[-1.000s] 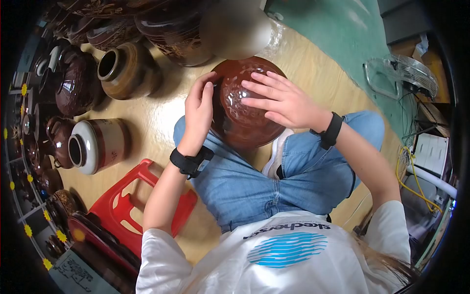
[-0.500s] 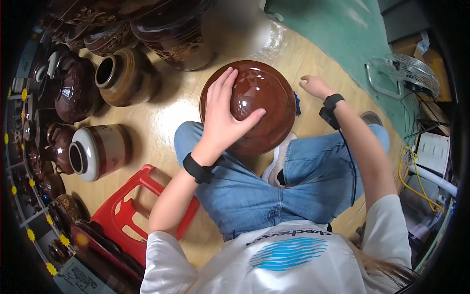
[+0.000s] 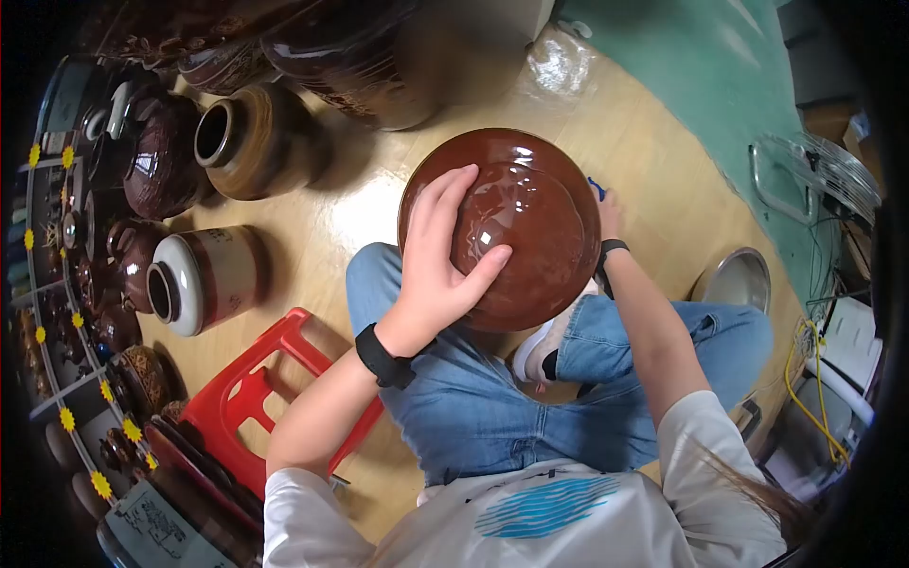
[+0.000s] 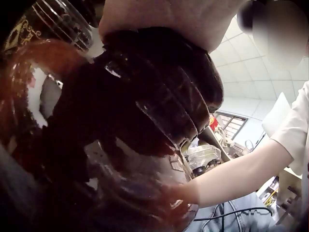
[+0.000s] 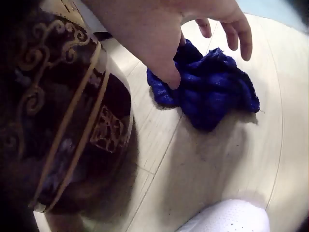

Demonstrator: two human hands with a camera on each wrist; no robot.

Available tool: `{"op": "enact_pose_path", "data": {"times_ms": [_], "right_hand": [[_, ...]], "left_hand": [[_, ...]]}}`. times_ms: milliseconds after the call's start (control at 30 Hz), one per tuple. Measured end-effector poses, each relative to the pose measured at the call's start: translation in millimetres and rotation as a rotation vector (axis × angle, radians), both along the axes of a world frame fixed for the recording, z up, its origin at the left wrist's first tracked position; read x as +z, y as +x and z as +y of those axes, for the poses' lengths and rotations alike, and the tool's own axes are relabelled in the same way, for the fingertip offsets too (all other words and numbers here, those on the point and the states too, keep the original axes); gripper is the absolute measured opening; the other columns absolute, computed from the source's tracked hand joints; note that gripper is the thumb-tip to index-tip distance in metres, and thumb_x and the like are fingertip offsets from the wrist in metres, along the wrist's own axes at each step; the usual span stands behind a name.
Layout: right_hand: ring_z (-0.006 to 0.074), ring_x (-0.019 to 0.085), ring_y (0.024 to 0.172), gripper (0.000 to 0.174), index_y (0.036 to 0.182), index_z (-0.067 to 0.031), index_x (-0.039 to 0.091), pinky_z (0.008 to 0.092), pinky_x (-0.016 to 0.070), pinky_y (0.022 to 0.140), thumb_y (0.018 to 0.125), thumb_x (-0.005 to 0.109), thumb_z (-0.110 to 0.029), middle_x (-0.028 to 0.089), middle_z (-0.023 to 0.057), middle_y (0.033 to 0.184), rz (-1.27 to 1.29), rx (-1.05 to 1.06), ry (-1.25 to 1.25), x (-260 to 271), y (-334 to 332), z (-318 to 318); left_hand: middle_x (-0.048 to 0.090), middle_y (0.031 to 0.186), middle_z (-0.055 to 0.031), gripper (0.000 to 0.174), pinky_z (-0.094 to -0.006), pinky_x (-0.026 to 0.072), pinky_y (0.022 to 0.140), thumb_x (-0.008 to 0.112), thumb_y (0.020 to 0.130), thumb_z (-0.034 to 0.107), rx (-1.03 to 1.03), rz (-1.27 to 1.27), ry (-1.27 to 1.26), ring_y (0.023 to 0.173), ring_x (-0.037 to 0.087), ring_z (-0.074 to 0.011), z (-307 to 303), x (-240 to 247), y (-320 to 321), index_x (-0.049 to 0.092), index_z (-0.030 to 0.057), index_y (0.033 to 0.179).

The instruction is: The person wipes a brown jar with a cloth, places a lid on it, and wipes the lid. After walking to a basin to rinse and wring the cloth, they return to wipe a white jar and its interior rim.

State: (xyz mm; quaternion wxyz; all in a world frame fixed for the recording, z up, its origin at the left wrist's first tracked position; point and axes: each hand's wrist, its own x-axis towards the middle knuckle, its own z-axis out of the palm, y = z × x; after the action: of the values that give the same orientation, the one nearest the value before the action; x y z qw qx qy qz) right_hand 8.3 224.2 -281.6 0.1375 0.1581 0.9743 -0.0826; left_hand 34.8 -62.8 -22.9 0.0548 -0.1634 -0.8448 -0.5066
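A jar with a round, glossy reddish-brown top (image 3: 544,227) stands in front of the person's crossed legs. My left hand (image 3: 437,251) rests on the left part of that top, thumb and fingers spread. Scrollwork decorates the jar's dark side (image 5: 63,106) in the right wrist view. Beyond the jar's right side, my right hand (image 5: 188,29) reaches down over a crumpled blue cloth (image 5: 207,92) on the floor. Its thumb overlaps the cloth's edge, while the fingers hang loosely apart above it. In the left wrist view, glossy brown glaze (image 4: 125,169) fills much of the picture.
Several jars line the left, among them a brown one (image 3: 275,142) and a white-and-brown one (image 3: 222,275). A red plastic stool (image 3: 251,398) stands by the left arm. On the right are a metal basin (image 3: 739,279) and a fan (image 3: 838,180).
My right hand has left the jar's top and moved out and down past its right side to the blue cloth. My left hand has shifted from the top's edge onto its surface.
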Motion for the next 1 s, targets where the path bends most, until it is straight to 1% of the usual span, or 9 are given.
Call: {"op": "enact_pose_path", "data": {"times_ms": [133,300,433,567,733,800,900,933,1000], "right_hand": [[0.0388,0.053,0.093,0.021,0.103,-0.0081,0.051,0.0444,0.0470,0.075,0.086,0.040,-0.015,0.052,0.0218,0.103,-0.047,-0.027,-0.261,-16.9,-10.0,12.0],[0.0366,0.057,0.083,0.014,0.086,0.0003,0.054,0.0450,0.0463,0.073,0.074,0.056,-0.007,0.058,0.0220,0.086,-0.040,0.218,-0.200,-12.5,-34.7,36.9],[0.0331,0.058,0.070,0.018,0.083,-0.0018,0.050,0.0405,0.0447,0.062,0.068,0.057,-0.009,0.057,0.0190,0.075,0.189,0.284,-0.281,115.0,-70.1,40.4],[0.0186,0.048,0.059,0.020,0.083,-0.0038,0.046,0.0286,0.0411,0.057,0.067,0.056,-0.007,0.045,0.0100,0.064,0.431,0.385,-0.409,251.1,-74.1,16.9],[0.0115,0.040,0.061,0.034,0.099,-0.0055,0.051,0.0229,0.0379,0.058,0.066,0.050,0.000,0.039,0.0045,0.066,0.572,0.514,-0.705,346.5,-32.2,-48.5],[0.0155,0.046,0.065,0.041,0.103,-0.0070,0.054,0.0252,0.0415,0.062,0.063,0.051,0.003,0.042,0.0054,0.068,0.501,0.678,-0.620,364.2,-7.9,-77.4],[0.0233,0.053,0.073,0.044,0.108,-0.0149,0.056,0.0316,0.0452,0.064,0.066,0.066,-0.016,0.053,0.0075,0.090,0.341,0.974,-0.436,358.6,13.5,-103.1],[0.0231,0.052,0.076,0.044,0.108,-0.0161,0.057,0.0319,0.0451,0.065,0.066,0.067,-0.019,0.052,0.0071,0.093,0.434,1.043,-0.423,349.1,15.4,-111.8],[0.0230,0.052,0.078,0.044,0.109,-0.0173,0.057,0.0322,0.0450,0.066,0.067,0.068,-0.023,0.052,0.0067,0.097,0.531,1.117,-0.405,338.4,17.3,-125.0]], "left_hand": [[0.043,0.120,-0.0193,0.052,-0.0387,0.0328,0.095,0.056,0.079,0.021,0.009,0.011,-0.005,0.112,0.042,-0.0336,0.0,-4.5,-0.6,0.041,-0.0004,0.123],[0.045,0.122,-0.0194,0.046,-0.0359,0.0286,0.098,0.031,0.091,0.027,0.019,-0.033,0.139,0.114,0.042,-0.0319,-1.9,-11.0,0.0,0.037,-0.0022,0.126],[0.046,0.122,-0.0184,0.052,-0.0355,0.0270,0.099,0.027,0.092,0.032,0.072,-0.101,0.445,0.116,0.041,-0.0300,3.8,-18.7,3.9,0.033,-0.0028,0.129],[0.046,0.123,-0.0180,0.058,-0.0345,0.0263,0.099,0.026,0.091,0.038,0.060,-0.092,0.478,0.117,0.041,-0.0288,3.2,-22.3,3.5,0.029,-0.0029,0.131],[0.045,0.124,-0.0180,0.061,-0.0343,0.0264,0.099,0.024,0.091,0.042,0.084,-0.097,0.544,0.117,0.041,-0.0289,5.1,-26.5,5.6,0.024,-0.0021,0.134],[0.045,0.124,-0.0177,0.060,-0.0343,0.0318,0.096,0.023,0.092,0.041,0.091,-0.040,0.516,0.113,0.045,-0.0283,5.1,-28.5,5.4,0.021,-0.0008,0.135],[0.046,0.123,-0.0162,0.058,-0.0342,0.0381,0.092,0.026,0.092,0.039,0.076,-0.173,0.809,0.108,0.050,-0.0265,12.9,-27.7,8.3,0.020,0.0004,0.135],[0.048,0.121,-0.0144,0.055,-0.0333,0.0420,0.089,0.030,0.092,0.035,0.109,-0.157,0.584,0.105,0.053,-0.0245,9.2,-26.3,7.1,0.020,0.0025,0.136],[0.048,0.121,-0.0136,0.054,-0.0334,0.0420,0.089,0.032,0.092,0.032,0.107,-0.169,0.667,0.105,0.053,-0.0243,10.6,-25.7,9.5,0.020,0.0032,0.136]]}}
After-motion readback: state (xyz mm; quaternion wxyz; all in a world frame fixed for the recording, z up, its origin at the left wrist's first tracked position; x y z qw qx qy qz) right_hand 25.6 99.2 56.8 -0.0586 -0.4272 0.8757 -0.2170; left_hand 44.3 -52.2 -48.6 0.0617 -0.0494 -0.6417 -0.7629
